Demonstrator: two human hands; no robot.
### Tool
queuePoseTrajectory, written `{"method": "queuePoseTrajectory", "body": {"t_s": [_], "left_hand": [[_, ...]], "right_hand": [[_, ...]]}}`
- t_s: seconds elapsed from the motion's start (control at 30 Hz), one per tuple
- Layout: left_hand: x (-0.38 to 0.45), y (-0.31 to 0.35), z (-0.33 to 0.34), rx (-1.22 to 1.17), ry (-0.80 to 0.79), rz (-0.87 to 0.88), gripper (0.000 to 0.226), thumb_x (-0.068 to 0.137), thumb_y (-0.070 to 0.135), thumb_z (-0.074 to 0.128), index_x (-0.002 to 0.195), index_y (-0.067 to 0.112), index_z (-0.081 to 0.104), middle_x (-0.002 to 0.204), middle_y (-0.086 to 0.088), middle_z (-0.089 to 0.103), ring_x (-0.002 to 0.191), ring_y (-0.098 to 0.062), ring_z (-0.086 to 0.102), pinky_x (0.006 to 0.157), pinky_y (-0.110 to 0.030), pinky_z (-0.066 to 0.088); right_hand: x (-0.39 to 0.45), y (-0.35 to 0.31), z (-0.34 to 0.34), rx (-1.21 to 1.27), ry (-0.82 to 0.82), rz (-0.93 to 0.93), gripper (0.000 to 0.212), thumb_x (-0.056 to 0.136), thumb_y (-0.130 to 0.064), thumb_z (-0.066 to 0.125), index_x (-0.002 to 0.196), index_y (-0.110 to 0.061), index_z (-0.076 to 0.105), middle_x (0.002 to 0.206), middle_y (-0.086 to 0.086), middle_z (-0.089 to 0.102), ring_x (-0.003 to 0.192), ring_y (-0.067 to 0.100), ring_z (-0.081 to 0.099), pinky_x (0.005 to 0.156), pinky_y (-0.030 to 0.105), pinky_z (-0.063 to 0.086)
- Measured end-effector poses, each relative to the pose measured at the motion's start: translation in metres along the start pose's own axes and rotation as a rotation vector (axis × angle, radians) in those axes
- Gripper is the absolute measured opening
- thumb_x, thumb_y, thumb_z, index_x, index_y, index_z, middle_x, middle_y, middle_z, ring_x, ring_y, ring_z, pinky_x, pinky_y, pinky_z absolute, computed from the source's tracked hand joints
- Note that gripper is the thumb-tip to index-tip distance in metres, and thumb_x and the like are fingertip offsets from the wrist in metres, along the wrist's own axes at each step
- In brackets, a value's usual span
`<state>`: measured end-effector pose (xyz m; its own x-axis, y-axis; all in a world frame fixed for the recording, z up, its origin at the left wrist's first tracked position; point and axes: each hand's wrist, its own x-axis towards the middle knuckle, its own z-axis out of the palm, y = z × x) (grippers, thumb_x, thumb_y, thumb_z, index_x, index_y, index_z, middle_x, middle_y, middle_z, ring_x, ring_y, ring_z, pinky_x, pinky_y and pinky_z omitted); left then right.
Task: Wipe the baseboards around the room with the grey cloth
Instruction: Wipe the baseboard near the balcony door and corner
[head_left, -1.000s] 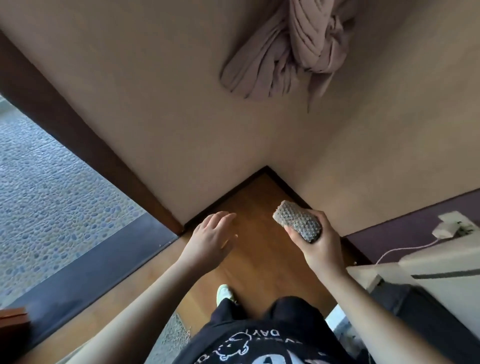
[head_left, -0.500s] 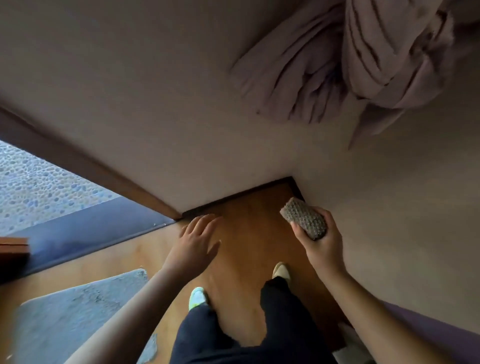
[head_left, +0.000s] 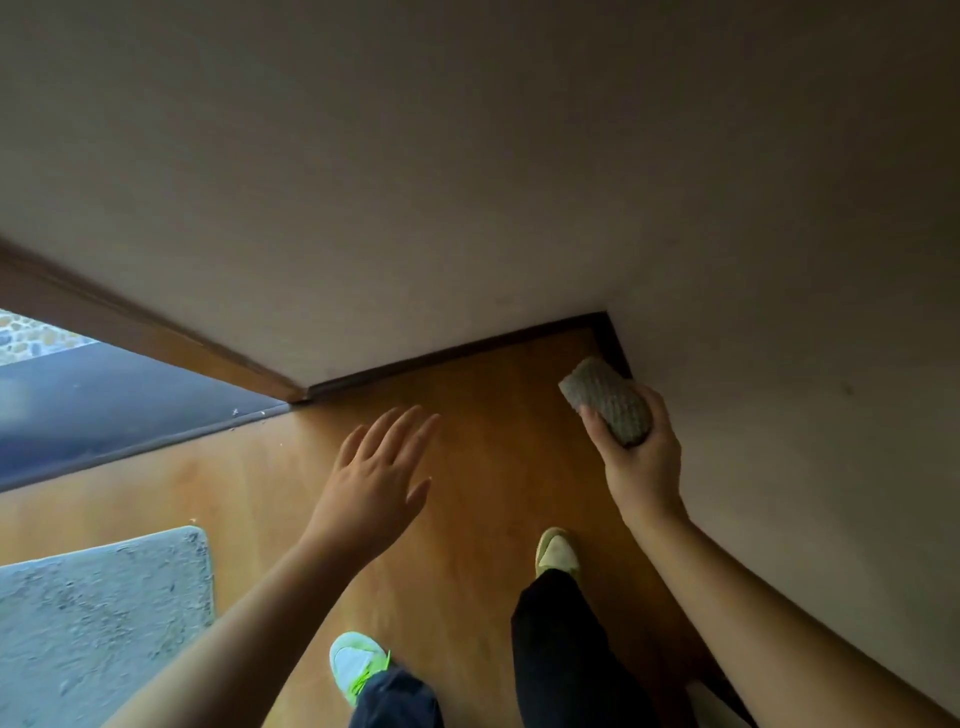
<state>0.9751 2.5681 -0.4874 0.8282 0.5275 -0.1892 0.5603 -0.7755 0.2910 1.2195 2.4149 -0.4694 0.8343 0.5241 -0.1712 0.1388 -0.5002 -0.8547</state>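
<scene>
Grey cloth (head_left: 607, 400), rolled up, sat gripped in the right hand (head_left: 641, 462), fingers curled round it, just above the dark baseboard (head_left: 457, 351) near the room's corner. Over the last second the person had stepped closer to the corner, and the hanging curtain had left the view. The left hand (head_left: 376, 480) hovered spread and empty over the wooden floor (head_left: 467, 519). Wiping probably had not begun.

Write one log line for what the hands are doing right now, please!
right hand: grips cloth, near corner baseboard | left hand: open, empty, above floor | wiping: contact unclear
</scene>
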Motion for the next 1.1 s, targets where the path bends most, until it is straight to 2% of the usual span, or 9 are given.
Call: {"method": "queuePoseTrajectory", "body": {"t_s": [0.07,0.2,0.43,0.6,0.7,0.83,0.93,1.0,1.1], "left_hand": [[0.014,-0.016,0.039,0.001,-0.001,-0.010,0.082,0.086,0.042,0.070,0.155,0.022,0.030,0.156,-0.007,0.039,0.144,-0.030,0.036,0.113,-0.055,0.037],[0.034,-0.041,0.120,0.001,-0.014,-0.079,0.080,0.094,0.050,0.057,0.159,0.023,0.017,0.165,-0.002,0.018,0.152,-0.025,0.016,0.122,-0.049,0.022],[0.050,-0.065,0.248,-0.008,-0.076,-0.110,0.084,0.095,0.056,0.052,0.160,0.027,0.007,0.167,0.001,0.006,0.154,-0.022,0.005,0.124,-0.047,0.015],[0.079,-0.077,0.298,0.006,-0.062,-0.086,0.093,0.091,0.061,0.055,0.159,0.028,0.002,0.166,0.000,0.002,0.153,-0.024,0.000,0.123,-0.051,0.012],[0.099,-0.082,0.323,0.040,-0.081,-0.076,0.101,0.088,0.065,0.055,0.158,0.028,-0.008,0.166,0.000,-0.009,0.152,-0.025,-0.010,0.123,-0.053,0.004],[0.117,-0.090,0.356,0.087,-0.121,-0.083,0.111,0.085,0.074,0.049,0.151,0.029,-0.028,0.163,-0.001,-0.024,0.149,-0.026,-0.023,0.122,-0.052,-0.009],[0.134,-0.095,0.376,0.082,-0.140,-0.090,0.117,0.084,0.077,0.049,0.143,0.030,-0.041,0.161,-0.001,-0.029,0.146,-0.025,-0.031,0.119,-0.048,-0.016],[0.146,-0.099,0.387,0.071,-0.153,-0.086,0.120,0.082,0.077,0.052,0.144,0.030,-0.039,0.161,-0.002,-0.030,0.145,-0.024,-0.031,0.120,-0.046,-0.015],[0.163,-0.102,0.408,0.082,-0.192,-0.088,0.124,0.078,0.081,0.053,0.148,0.028,-0.035,0.158,-0.002,-0.036,0.144,-0.025,-0.033,0.118,-0.046,-0.018]], "right_hand": [[0.015,0.039,0.030,-0.002,0.022,0.006,0.048,0.082,-0.039,0.077,0.123,-0.027,0.057,0.110,-0.010,0.060,0.098,0.007,0.061,0.074,0.024,0.054],[0.047,0.111,0.083,0.017,0.007,0.045,0.045,0.081,-0.032,0.079,0.118,-0.038,0.054,0.107,-0.025,0.056,0.099,-0.002,0.058,0.070,0.014,0.050],[0.104,0.220,0.135,-0.028,-0.005,0.084,0.048,0.080,-0.037,0.080,0.119,-0.032,0.052,0.106,-0.020,0.056,0.093,-0.006,0.056,0.061,0.001,0.045],[0.138,0.263,0.157,-0.094,0.002,0.092,0.051,0.082,-0.039,0.077,0.124,-0.027,0.051,0.106,-0.014,0.055,0.094,0.001,0.057,0.056,0.004,0.044],[0.153,0.282,0.165,-0.142,-0.016,0.074,0.055,0.084,-0.042,0.075,0.131,-0.028,0.049,0.117,-0.010,0.055,0.107,0.011,0.057,0.069,0.010,0.045],[0.170,0.303,0.179,-0.176,-0.084,0.104,0.076,0.085,-0.044,0.074,0.150,-0.026,0.038,0.142,-0.002,0.051,0.127,0.015,0.050,0.103,0.034,0.046],[0.180,0.316,0.190,-0.187,-0.111,0.105,0.068,0.084,-0.043,0.075,0.144,-0.025,0.047,0.135,0.000,0.057,0.123,0.017,0.054,0.102,0.037,0.048],[0.190,0.323,0.198,-0.182,-0.119,0.104,0.061,0.085,-0.042,0.074,0.139,-0.023,0.051,0.130,0.000,0.059,0.119,0.019,0.056,0.100,0.037,0.049],[0.209,0.337,0.207,-0.157,-0.117,0.086,0.057,0.086,-0.045,0.072,0.136,-0.024,0.052,0.128,-0.002,0.059,0.115,0.015,0.056,0.091,0.026,0.049]]}}
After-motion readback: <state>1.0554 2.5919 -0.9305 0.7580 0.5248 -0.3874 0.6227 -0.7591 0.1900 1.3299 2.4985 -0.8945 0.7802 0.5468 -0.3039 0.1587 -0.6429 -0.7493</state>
